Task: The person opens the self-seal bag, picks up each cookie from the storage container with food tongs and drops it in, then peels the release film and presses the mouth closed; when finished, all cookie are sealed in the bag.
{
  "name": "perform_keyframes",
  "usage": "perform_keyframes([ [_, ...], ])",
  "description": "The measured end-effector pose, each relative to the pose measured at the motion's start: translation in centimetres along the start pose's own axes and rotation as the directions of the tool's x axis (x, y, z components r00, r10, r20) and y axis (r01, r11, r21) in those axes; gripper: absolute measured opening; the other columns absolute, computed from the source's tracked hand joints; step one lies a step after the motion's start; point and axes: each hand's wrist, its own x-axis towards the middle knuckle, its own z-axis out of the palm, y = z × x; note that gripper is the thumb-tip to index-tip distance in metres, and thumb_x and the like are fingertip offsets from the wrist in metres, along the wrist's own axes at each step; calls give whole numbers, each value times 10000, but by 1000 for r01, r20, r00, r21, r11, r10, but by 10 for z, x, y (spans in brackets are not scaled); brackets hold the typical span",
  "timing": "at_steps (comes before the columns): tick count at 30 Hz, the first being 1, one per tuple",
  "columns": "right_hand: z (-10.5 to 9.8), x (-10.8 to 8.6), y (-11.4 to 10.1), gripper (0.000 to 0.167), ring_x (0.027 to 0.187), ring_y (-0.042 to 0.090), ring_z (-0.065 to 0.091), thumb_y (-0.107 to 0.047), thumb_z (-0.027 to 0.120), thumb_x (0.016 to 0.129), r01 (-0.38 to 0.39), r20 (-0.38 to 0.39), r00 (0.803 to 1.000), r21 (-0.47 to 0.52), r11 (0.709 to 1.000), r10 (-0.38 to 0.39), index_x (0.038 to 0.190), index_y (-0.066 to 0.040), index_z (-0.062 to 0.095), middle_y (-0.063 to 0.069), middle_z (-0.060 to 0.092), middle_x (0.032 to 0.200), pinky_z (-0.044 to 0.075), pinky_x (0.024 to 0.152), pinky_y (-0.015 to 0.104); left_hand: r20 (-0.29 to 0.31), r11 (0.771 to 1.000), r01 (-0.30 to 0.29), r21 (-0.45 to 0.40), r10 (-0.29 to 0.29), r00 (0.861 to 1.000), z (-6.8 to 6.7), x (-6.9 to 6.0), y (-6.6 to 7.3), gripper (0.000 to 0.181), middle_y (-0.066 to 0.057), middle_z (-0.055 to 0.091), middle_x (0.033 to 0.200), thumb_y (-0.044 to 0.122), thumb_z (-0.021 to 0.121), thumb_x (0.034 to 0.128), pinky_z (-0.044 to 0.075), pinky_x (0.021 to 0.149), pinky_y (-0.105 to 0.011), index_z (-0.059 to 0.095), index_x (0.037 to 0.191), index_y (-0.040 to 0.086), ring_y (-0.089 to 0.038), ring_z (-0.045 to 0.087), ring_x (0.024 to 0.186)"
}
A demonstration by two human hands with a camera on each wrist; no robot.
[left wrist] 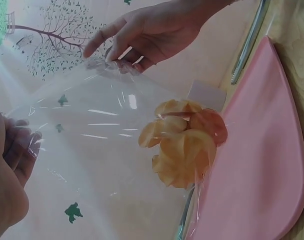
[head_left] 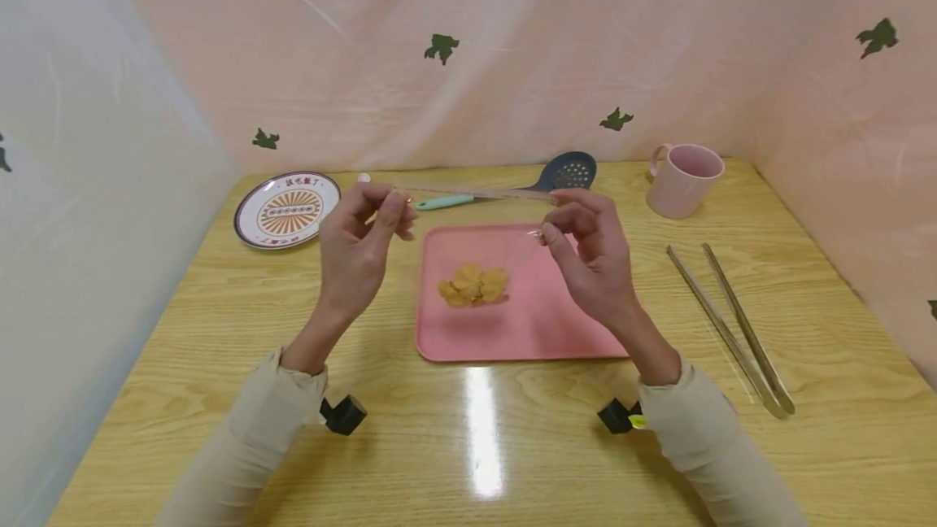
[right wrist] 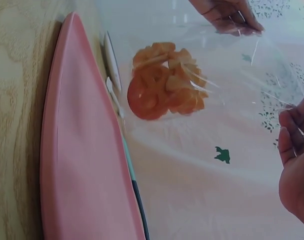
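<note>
Both hands hold up a clear plastic bag by its top edge, stretching it between them above a pink tray. My left hand pinches one upper corner, thumb against fingers. The opposite corner is between the thumb and fingers of my right hand. Low in the bag are several thin, wavy yellow-brown pieces like chips. Among them, in the right wrist view, shows a round reddish piece. Whether the bag's mouth is open is hard to tell.
A patterned plate stands at the back left. Behind the tray lies a dark slotted spoon with a mint handle. A pink mug stands at the back right, and metal tongs lie right of the tray.
</note>
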Motion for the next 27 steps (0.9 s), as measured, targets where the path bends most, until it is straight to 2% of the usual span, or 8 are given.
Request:
perform_keyframes([
  [6,0,0,-3,435,843,158,633,-2,601,1025,-51,-45,998,29,998,52,1351,203,400,138,642,889,503,716,248,10,1000,1,-7,-1,1000,2,-2,-2,202,34,677,854,-4,593,1041,593,655,-258,569,983,-196,-117,662,760],
  [12,-1,-1,-5,401,824,173,628,145,546,964,-87,-79,993,58,995,91,1344,196,426,74,643,894,538,755,263,34,999,-34,-12,34,999,7,-1,-2,166,15,684,838,-25,592,1033,584,646,-259,591,977,-182,-122,664,721],
  [19,-5,-1,-4,434,797,166,598,153,526,950,-94,-131,986,77,993,103,1373,74,469,59,631,861,519,759,259,31,995,-95,-31,96,995,17,2,0,173,-39,692,821,-16,611,1028,576,655,-265,637,991,-184,-158,649,701],
  [24,-6,0,-3,418,803,166,604,77,563,975,-76,-150,986,22,997,79,1382,75,464,87,638,859,492,751,260,11,988,-150,-19,150,989,27,4,2,246,-128,697,805,59,639,1035,569,641,-259,651,987,-182,-151,654,706],
  [27,-6,3,-4,406,803,145,578,98,561,962,-91,-157,984,-77,993,78,1357,108,468,74,627,886,465,726,238,10,984,-179,-5,179,984,32,6,3,221,-198,673,782,37,637,1028,559,621,-258,654,977,-177,-143,642,702],
])
